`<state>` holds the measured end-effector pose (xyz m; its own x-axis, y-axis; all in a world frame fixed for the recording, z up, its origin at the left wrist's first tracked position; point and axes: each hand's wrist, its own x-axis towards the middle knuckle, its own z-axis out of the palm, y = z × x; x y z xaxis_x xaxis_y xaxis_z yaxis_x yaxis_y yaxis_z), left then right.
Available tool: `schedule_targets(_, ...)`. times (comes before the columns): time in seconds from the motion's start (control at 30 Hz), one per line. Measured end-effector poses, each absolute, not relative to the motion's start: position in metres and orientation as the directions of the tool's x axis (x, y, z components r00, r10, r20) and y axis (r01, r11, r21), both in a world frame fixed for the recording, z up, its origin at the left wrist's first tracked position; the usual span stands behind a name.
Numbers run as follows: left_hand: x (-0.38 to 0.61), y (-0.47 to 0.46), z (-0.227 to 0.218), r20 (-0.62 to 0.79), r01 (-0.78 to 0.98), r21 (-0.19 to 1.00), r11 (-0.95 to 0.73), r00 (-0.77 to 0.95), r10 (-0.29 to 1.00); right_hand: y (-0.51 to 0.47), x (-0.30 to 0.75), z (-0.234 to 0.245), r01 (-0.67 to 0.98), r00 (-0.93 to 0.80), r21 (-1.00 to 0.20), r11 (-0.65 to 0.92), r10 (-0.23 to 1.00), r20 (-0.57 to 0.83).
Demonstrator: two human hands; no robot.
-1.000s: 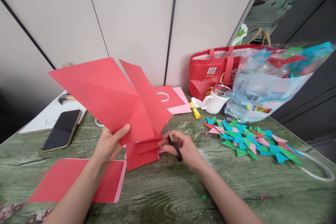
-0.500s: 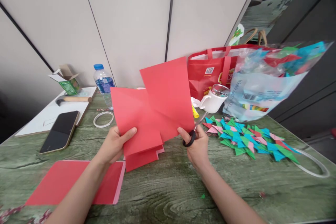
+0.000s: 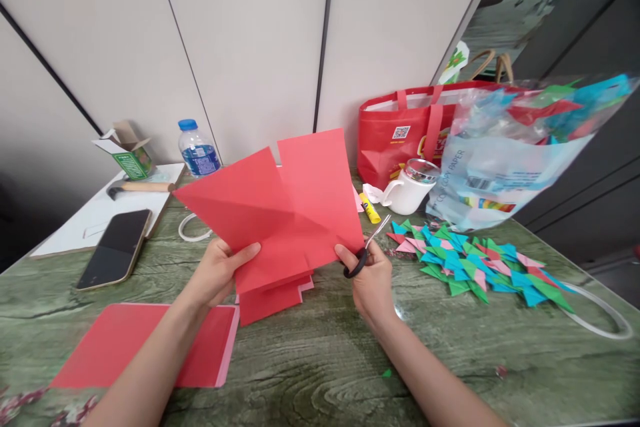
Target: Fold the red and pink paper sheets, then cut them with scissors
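A red sheet of paper (image 3: pixel 280 213), partly slit from its top edge, is held up between my two hands. My left hand (image 3: pixel 223 273) is closed on its lower left part, thumb on top. With thumb and fingers my right hand (image 3: pixel 367 273) pinches the lower right corner, and it also holds scissors (image 3: pixel 356 263) by a black handle, blades pointing up and away to the right. Below the raised sheet lie more red papers (image 3: pixel 273 300) with pink edges. A stack of red paper (image 3: pixel 115 340) rests on the table under my left forearm.
Folded paper triangles (image 3: pixel 470 260) are heaped at right before a plastic bag (image 3: pixel 495 173). A white mug (image 3: pixel 407 190), yellow glue stick (image 3: pixel 370 208) and red bag (image 3: pixel 385 140) stand behind. At left are a phone (image 3: pixel 116 247), hammer (image 3: pixel 140 188), bottle (image 3: pixel 197 150) and tape roll (image 3: pixel 193 230).
The sheet's left part has swung out to the left and up, and its right part has dropped slightly. Both hands keep their hold; the scissors have tilted a little.
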<state>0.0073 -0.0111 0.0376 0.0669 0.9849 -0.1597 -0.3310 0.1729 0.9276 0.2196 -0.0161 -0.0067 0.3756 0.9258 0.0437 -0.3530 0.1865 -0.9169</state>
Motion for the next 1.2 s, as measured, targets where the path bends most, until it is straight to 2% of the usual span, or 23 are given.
schedule_targets(0.07, 0.006, -0.011, 0.038, -0.139, -0.319, 0.935, 0.153, 0.066, 0.988, -0.018, 0.218, -0.007, -0.317, 0.365, -0.93, 0.189, 0.929, 0.064)
schedule_targets(0.2, 0.008, -0.011, 0.039, -0.116, -0.295, 0.95, 0.099, -0.042, 0.992, -0.019, 0.217, -0.01, -0.314, 0.34, -0.932, 0.182, 0.938, 0.069)
schedule_targets(0.3, 0.007, -0.01, 0.041, -0.111, -0.282, 0.956, 0.081, -0.091, 0.99, -0.013, 0.221, -0.012, -0.281, 0.407, -0.937, 0.207, 0.91, 0.079)
schedule_targets(0.37, 0.004, -0.009, 0.041, -0.123, -0.266, 0.959, 0.093, -0.096, 0.988, -0.009, 0.226, -0.009, -0.209, 0.531, -0.924, 0.321, 0.83, 0.168)
schedule_targets(0.47, 0.002, -0.009, 0.04, -0.14, -0.235, 0.963, 0.129, -0.03, 0.99, -0.011, 0.233, 0.002, -0.018, 0.635, -0.837, 0.547, 0.652, 0.413)
schedule_targets(0.53, 0.002, -0.01, 0.038, -0.14, -0.211, 0.967, 0.144, 0.035, 0.99, -0.019, 0.234, 0.009, 0.078, 0.481, -0.774, 0.629, 0.656, 0.582)
schedule_targets(0.6, 0.004, -0.011, 0.035, -0.148, -0.177, 0.971, 0.163, 0.096, 0.984, -0.028, 0.23, 0.012, 0.155, 0.123, -0.727, 0.669, 0.717, 0.686)
schedule_targets(0.67, 0.006, -0.012, 0.033, -0.163, -0.137, 0.973, 0.184, 0.154, 0.975, -0.033, 0.225, 0.008, 0.228, -0.234, -0.636, 0.738, 0.675, 0.7)
schedule_targets(0.73, 0.007, -0.013, 0.031, -0.164, -0.114, 0.976, 0.187, 0.189, 0.968, -0.032, 0.222, 0.002, 0.298, -0.384, -0.528, 0.795, 0.607, 0.696)
schedule_targets(0.8, 0.005, -0.012, 0.031, -0.15, -0.117, 0.978, 0.173, 0.178, 0.973, -0.027, 0.222, -0.005, 0.416, -0.328, -0.509, 0.754, 0.646, 0.689)
schedule_targets(0.87, 0.003, -0.011, 0.032, -0.131, -0.14, 0.979, 0.149, 0.13, 0.983, -0.021, 0.226, -0.008, 0.519, -0.164, -0.597, 0.611, 0.757, 0.632)
schedule_targets(0.93, 0.0, -0.01, 0.035, -0.118, -0.159, 0.979, 0.128, 0.072, 0.99, -0.017, 0.232, -0.007, 0.527, -0.002, -0.707, 0.471, 0.833, 0.554)
schedule_targets(1.0, -0.002, -0.009, 0.038, -0.105, -0.161, 0.981, 0.106, 0.011, 0.994, -0.017, 0.235, -0.002, 0.443, 0.093, -0.793, 0.417, 0.859, 0.504)
schedule_targets(1.07, -0.003, -0.009, 0.041, -0.077, -0.152, 0.986, 0.068, -0.057, 0.995, -0.021, 0.233, 0.004, 0.26, 0.045, -0.882, 0.392, 0.908, 0.417)
schedule_targets(1.13, -0.003, -0.009, 0.042, -0.038, -0.149, 0.989, 0.022, -0.107, 0.994, -0.026, 0.229, 0.01, 0.013, -0.183, -0.966, 0.258, 0.95, 0.252)
schedule_targets(1.2, -0.003, -0.01, 0.043, -0.012, -0.149, 0.989, -0.008, -0.135, 0.991, -0.031, 0.225, 0.013, -0.145, -0.434, -0.988, 0.052, 0.894, 0.111)
